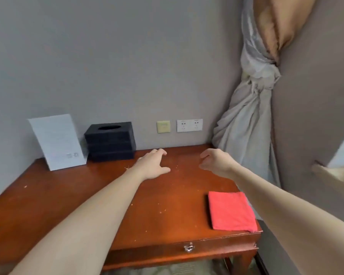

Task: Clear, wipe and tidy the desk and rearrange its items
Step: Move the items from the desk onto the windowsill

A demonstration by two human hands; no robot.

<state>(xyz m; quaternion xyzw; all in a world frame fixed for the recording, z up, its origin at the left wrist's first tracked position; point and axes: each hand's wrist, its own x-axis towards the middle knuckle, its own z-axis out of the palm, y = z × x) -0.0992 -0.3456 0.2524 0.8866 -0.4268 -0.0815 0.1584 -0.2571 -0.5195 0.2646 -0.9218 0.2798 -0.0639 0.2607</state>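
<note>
A reddish wooden desk (68,195) stands against a grey wall, with small crumbs scattered over its top. A black tissue box (110,140) sits at the back, and a white paper sign (57,141) leans on the wall to its left. A folded red cloth (231,211) lies flat near the desk's right front corner. My left hand (153,164) reaches over the back middle of the desk, fingers extended, just right of the tissue box. My right hand (214,161) hovers beside it with loosely curled fingers and holds nothing.
Wall sockets (189,125) and a yellowish plate (163,127) sit above the desk's back edge. A knotted grey curtain (246,124) hangs right of the desk. A drawer with a metal pull (188,247) is in the desk's front.
</note>
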